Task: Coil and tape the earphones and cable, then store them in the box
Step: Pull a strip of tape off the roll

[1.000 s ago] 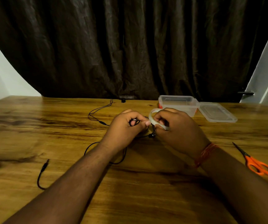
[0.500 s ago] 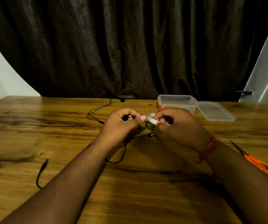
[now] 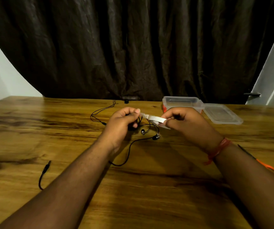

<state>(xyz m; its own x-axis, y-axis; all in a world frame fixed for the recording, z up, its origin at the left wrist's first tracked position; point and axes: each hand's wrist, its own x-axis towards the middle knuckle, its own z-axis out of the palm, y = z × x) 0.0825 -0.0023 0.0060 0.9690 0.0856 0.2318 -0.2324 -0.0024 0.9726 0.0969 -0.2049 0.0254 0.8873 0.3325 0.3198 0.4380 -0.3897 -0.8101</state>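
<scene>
My left hand (image 3: 122,123) holds a small coil of the black earphone wire and pinches the free end of the tape between thumb and forefinger. My right hand (image 3: 185,124) grips the white tape roll (image 3: 157,120) just to the right, with a short strip stretched between the two hands. Both hands are raised a little above the table. The two earbuds (image 3: 150,134) hang and lie below the hands. A loop of black earphone wire (image 3: 126,156) trails toward me. A separate black cable (image 3: 44,172) lies at the near left.
A clear plastic box (image 3: 181,101) stands open at the back right, its lid (image 3: 222,114) lying flat beside it. Orange-handled scissors (image 3: 265,166) lie partly hidden behind my right forearm. More black wire (image 3: 100,113) loops on the wooden table (image 3: 34,129) behind my left hand.
Both hands have lifted off the table and drawn apart. A strip of tape has been pulled out from the roll between them. The earbuds now hang free below.
</scene>
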